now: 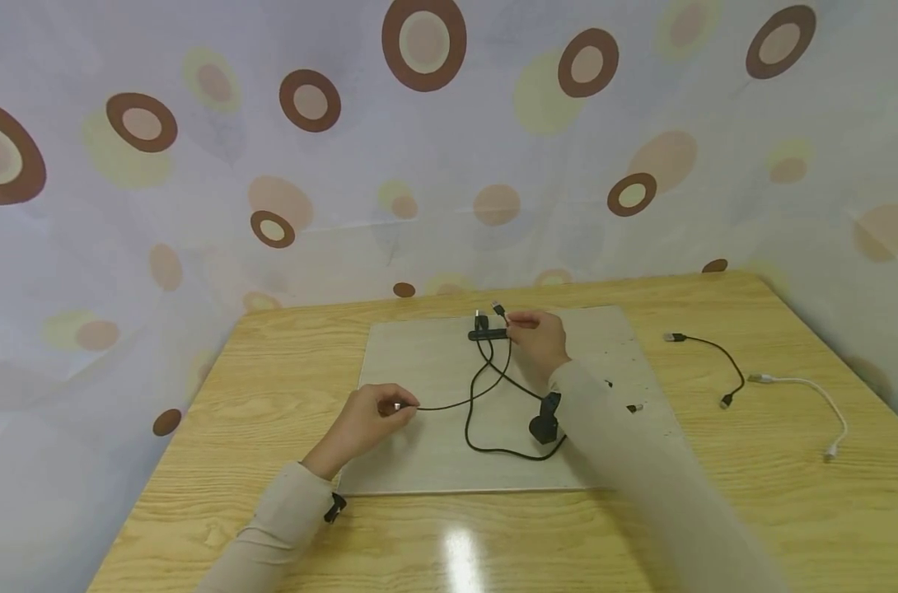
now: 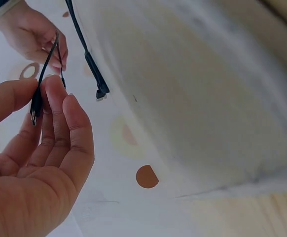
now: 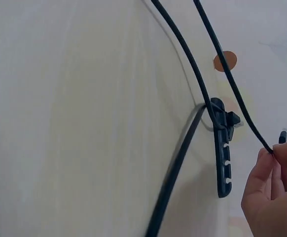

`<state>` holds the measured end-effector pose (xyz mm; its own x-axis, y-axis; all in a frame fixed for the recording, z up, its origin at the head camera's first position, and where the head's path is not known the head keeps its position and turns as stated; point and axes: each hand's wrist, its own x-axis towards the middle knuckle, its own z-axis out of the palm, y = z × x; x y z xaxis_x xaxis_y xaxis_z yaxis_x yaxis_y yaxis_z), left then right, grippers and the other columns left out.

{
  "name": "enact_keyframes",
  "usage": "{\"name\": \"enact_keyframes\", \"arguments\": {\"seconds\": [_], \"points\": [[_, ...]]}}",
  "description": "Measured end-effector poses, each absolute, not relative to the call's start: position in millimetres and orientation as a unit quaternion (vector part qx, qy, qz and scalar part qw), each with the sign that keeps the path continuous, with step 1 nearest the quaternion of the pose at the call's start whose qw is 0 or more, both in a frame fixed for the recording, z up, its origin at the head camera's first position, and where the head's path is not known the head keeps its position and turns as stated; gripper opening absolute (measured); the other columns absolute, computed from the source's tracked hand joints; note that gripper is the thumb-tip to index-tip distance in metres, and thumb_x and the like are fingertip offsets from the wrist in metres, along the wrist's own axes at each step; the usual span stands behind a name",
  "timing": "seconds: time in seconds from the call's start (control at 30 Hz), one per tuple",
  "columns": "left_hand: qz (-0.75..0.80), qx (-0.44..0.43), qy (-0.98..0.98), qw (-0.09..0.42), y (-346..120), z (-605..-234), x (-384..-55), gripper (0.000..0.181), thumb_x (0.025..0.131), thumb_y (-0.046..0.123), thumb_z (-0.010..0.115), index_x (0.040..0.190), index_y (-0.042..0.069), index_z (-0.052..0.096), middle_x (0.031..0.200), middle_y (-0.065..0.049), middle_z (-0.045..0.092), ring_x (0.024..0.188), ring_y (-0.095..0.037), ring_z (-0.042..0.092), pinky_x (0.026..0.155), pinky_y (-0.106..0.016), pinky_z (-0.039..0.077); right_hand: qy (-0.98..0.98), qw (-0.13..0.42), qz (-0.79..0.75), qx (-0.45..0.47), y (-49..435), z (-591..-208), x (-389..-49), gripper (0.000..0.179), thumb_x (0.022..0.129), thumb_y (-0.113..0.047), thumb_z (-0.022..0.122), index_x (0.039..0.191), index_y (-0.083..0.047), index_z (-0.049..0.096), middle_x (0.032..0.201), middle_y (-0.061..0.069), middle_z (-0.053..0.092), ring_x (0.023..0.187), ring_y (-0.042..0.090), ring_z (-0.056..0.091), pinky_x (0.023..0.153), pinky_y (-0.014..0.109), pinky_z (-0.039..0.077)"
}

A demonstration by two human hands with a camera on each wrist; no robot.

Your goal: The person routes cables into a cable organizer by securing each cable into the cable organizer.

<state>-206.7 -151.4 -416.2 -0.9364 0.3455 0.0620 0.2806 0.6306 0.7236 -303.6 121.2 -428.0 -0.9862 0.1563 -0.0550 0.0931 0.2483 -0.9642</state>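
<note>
My left hand [image 1: 365, 422] pinches one plug end of a thin black USB cable [image 1: 443, 408] between thumb and fingertips; its metal tip [image 2: 33, 120] shows in the left wrist view. My right hand [image 1: 541, 339] pinches the same cable close to its other plug [image 1: 498, 309], which sticks up past the fingers. Just left of the right hand, a black slotted cable clip [image 3: 222, 170] sits at the board's far edge. Thicker black cables [image 3: 180, 168] run through the clip's end slots, with a plug [image 3: 232, 118] beyond it. Several slots nearer my right hand hold no cable.
A pale board [image 1: 419, 469] lies on the wood-grain table [image 1: 219, 461]. To the right are a short black USB cable [image 1: 727, 354] and a white cable [image 1: 820, 394]. Small dark bits [image 1: 633, 408] mark the board. A patterned cloth [image 1: 449, 165] hangs behind.
</note>
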Motion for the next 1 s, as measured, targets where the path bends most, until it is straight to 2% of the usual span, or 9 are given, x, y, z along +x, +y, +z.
{"name": "enact_keyframes", "arguments": {"seconds": [0.33, 0.5, 0.73, 1.0], "points": [[0.392, 0.156, 0.906, 0.034, -156.7, -421.0, -207.8, 0.007, 0.089, 0.009, 0.067, 0.094, 0.009, 0.073, 0.087, 0.001, 0.067, 0.074, -0.010, 0.054, 0.068, -0.027, 0.045, -0.789, 0.045, 0.601, -0.117, 101.2, -441.1, -306.7, 0.023, 0.089, -0.009, 0.063, 0.111, -0.002, 0.068, 0.102, 0.015, 0.069, 0.092, 0.025, 0.065, 0.082, 0.035, 0.051], [0.398, 0.144, 0.905, 0.043, -158.1, -419.6, -207.7, 0.008, 0.089, 0.011, 0.068, 0.094, 0.010, 0.073, 0.088, 0.002, 0.067, 0.075, -0.011, 0.054, 0.068, -0.027, 0.044, -0.785, 0.055, 0.600, -0.145, 100.0, -440.0, -306.7, 0.026, 0.087, -0.009, 0.065, 0.112, -0.001, 0.068, 0.105, 0.017, 0.068, 0.095, 0.029, 0.064, 0.084, 0.039, 0.051], [0.416, 0.129, 0.897, 0.078, -158.1, -416.5, -209.0, 0.010, 0.090, 0.015, 0.067, 0.096, 0.010, 0.073, 0.086, 0.002, 0.066, 0.076, -0.013, 0.053, 0.067, -0.028, 0.043, -0.805, 0.049, 0.567, -0.170, 101.8, -441.9, -309.7, 0.018, 0.085, -0.010, 0.068, 0.102, -0.005, 0.070, 0.108, 0.014, 0.067, 0.104, 0.031, 0.059, 0.094, 0.044, 0.044], [0.417, 0.125, 0.896, 0.086, -158.5, -416.3, -209.7, 0.010, 0.090, 0.014, 0.067, 0.096, 0.010, 0.073, 0.087, 0.002, 0.065, 0.079, -0.013, 0.052, 0.068, -0.028, 0.043, -0.815, 0.048, 0.557, -0.153, 101.1, -444.2, -308.7, 0.015, 0.087, -0.012, 0.068, 0.100, -0.005, 0.069, 0.105, 0.015, 0.068, 0.100, 0.032, 0.060, 0.090, 0.045, 0.046]]}}
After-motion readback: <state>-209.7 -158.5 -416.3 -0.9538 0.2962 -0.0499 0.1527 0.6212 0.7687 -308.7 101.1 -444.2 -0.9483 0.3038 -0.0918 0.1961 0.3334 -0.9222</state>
